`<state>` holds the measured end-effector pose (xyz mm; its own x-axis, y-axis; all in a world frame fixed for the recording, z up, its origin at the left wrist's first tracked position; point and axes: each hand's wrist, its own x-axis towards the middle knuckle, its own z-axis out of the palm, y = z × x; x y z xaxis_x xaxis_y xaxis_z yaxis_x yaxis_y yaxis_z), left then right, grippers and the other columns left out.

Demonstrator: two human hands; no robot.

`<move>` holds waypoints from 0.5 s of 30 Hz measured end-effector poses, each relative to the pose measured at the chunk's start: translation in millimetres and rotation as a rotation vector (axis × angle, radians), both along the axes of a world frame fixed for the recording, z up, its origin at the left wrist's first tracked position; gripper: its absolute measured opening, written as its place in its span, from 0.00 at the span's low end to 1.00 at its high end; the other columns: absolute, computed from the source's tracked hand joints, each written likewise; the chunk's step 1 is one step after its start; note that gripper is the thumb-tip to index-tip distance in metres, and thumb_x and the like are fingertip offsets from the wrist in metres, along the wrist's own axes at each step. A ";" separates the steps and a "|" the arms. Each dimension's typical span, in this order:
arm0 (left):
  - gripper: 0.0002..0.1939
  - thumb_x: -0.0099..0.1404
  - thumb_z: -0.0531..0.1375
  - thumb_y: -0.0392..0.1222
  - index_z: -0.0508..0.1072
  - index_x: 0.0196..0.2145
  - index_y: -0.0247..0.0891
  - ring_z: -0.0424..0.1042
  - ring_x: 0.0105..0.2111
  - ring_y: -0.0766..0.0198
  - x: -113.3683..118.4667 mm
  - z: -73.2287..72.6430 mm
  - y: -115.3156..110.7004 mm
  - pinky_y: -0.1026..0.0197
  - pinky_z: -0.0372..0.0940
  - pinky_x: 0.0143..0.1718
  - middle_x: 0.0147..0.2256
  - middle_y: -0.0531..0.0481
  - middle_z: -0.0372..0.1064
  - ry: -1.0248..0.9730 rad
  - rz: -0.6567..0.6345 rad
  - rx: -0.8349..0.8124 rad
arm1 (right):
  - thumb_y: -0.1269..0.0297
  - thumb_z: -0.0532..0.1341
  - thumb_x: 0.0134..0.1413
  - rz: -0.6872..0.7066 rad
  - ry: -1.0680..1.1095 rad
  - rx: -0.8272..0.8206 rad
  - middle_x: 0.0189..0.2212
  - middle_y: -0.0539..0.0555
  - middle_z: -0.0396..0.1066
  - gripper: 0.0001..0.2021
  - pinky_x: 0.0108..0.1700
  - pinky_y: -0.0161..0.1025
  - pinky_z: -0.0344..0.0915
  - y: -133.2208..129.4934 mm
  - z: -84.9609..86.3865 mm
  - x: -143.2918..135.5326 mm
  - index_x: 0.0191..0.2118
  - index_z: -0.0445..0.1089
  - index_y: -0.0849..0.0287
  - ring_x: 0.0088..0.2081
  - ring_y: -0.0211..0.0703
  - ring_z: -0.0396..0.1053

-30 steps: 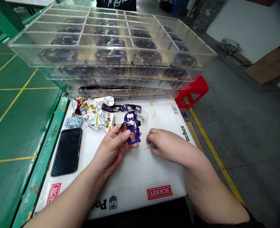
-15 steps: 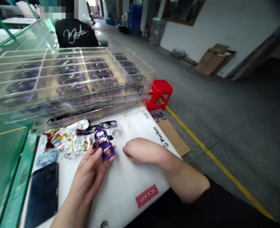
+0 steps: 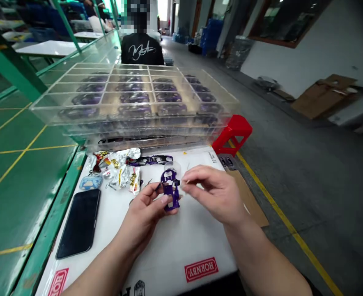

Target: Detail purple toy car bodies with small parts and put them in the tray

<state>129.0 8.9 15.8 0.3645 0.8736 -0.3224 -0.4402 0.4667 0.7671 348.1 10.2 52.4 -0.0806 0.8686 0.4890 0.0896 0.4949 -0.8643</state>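
My left hand (image 3: pixel 149 209) is closed round the lower left side of a purple toy car body shell (image 3: pixel 171 190), tilted up above the white box. Small black parts stick out at the shell's sides. Close to its right side is my right hand (image 3: pixel 215 191), thumb and forefinger pinched on a tiny pale thing too small to name. Behind the shell, a round clear disc (image 3: pixel 174 166) lies on the box. A second purple and black car body piece (image 3: pixel 152 160) rests further back, by crumpled silver and red wrappers (image 3: pixel 120 166).
Clear plastic trays (image 3: pixel 132 123) of purple car bodies are stacked at the back. A phone (image 3: pixel 79 224) and a light blue case (image 3: pixel 90 182) lie at left on the white box (image 3: pixel 175 255). Right are a red stool (image 3: pixel 235 133) and cardboard (image 3: pixel 251 197). A person (image 3: pixel 142 49) sits beyond.
My right hand has come from a loose fist on the box up to the shell's right side, now pinching. My left hand keeps hold of the shell. The whole view has swung left.
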 end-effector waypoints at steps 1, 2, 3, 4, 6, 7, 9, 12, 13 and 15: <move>0.25 0.64 0.81 0.44 0.83 0.56 0.40 0.83 0.46 0.56 0.1 0.0 -0.9 0.56 0.84 0.45 0.52 0.42 0.81 0.007 -0.006 0.007 | 0.72 0.75 0.68 -0.054 0.028 0.004 0.43 0.48 0.84 0.09 0.47 0.33 0.78 1.7 -4.4 -2.6 0.49 0.85 0.50 0.43 0.38 0.82; 0.25 0.64 0.81 0.44 0.83 0.56 0.40 0.83 0.47 0.55 0.0 -0.3 -1.6 0.56 0.84 0.46 0.53 0.42 0.80 0.007 -0.015 0.012 | 0.72 0.75 0.68 -0.075 0.045 0.001 0.43 0.48 0.85 0.08 0.49 0.34 0.78 3.4 -8.4 -4.8 0.47 0.84 0.50 0.45 0.38 0.82; 0.25 0.64 0.81 0.44 0.83 0.55 0.39 0.83 0.48 0.55 0.0 -0.8 -2.1 0.55 0.84 0.46 0.54 0.41 0.80 0.003 -0.026 0.017 | 0.72 0.75 0.69 -0.075 0.063 -0.009 0.43 0.48 0.84 0.08 0.49 0.34 0.79 4.8 -11.7 -6.6 0.46 0.84 0.50 0.45 0.39 0.82; 0.24 0.64 0.81 0.44 0.83 0.55 0.39 0.83 0.48 0.54 0.0 -1.5 -2.5 0.55 0.84 0.47 0.54 0.41 0.79 -0.003 -0.037 0.021 | 0.72 0.75 0.69 -0.064 0.078 -0.029 0.43 0.48 0.84 0.08 0.49 0.35 0.80 5.8 -14.4 -8.0 0.47 0.84 0.50 0.45 0.39 0.83; 0.24 0.65 0.81 0.44 0.82 0.55 0.38 0.82 0.48 0.55 0.1 -3.7 -3.1 0.55 0.84 0.47 0.54 0.41 0.79 -0.012 -0.068 0.017 | 0.71 0.75 0.69 -0.049 0.077 -0.062 0.43 0.48 0.84 0.09 0.48 0.36 0.80 6.2 -17.9 -10.2 0.50 0.83 0.49 0.43 0.39 0.82; 0.24 0.65 0.81 0.44 0.82 0.55 0.38 0.82 0.48 0.55 0.3 -5.0 -3.3 0.55 0.83 0.47 0.54 0.41 0.79 -0.015 -0.085 0.013 | 0.70 0.75 0.69 -0.061 0.058 -0.069 0.43 0.48 0.84 0.10 0.48 0.37 0.80 5.7 -19.0 -11.1 0.51 0.83 0.48 0.43 0.39 0.82; 0.25 0.65 0.81 0.44 0.81 0.55 0.37 0.82 0.48 0.56 0.6 -7.4 -3.6 0.56 0.83 0.47 0.53 0.40 0.79 -0.024 -0.115 0.002 | 0.70 0.75 0.69 -0.117 -0.008 -0.066 0.43 0.48 0.84 0.11 0.47 0.36 0.80 4.1 -20.6 -12.4 0.52 0.83 0.48 0.42 0.39 0.82; 0.25 0.65 0.81 0.43 0.80 0.55 0.38 0.81 0.47 0.57 0.8 -9.4 -3.7 0.55 0.83 0.46 0.52 0.42 0.79 -0.037 -0.123 -0.012 | 0.69 0.76 0.69 -0.173 -0.118 -0.058 0.43 0.49 0.85 0.09 0.46 0.36 0.80 1.8 -21.9 -13.0 0.49 0.85 0.48 0.43 0.40 0.83; 0.25 0.65 0.81 0.43 0.80 0.55 0.38 0.81 0.46 0.57 0.8 -9.5 -3.8 0.55 0.83 0.46 0.52 0.42 0.79 -0.039 -0.121 -0.017 | 0.69 0.76 0.69 -0.178 -0.136 -0.054 0.43 0.49 0.85 0.08 0.46 0.37 0.80 1.3 -22.1 -13.0 0.49 0.85 0.48 0.43 0.40 0.83; 0.25 0.64 0.81 0.43 0.80 0.55 0.38 0.81 0.46 0.58 0.7 -9.2 -4.0 0.55 0.83 0.46 0.52 0.42 0.78 -0.039 -0.120 -0.023 | 0.68 0.75 0.70 -0.178 -0.156 -0.042 0.44 0.49 0.85 0.08 0.47 0.38 0.79 0.7 -22.3 -12.9 0.50 0.84 0.48 0.44 0.42 0.83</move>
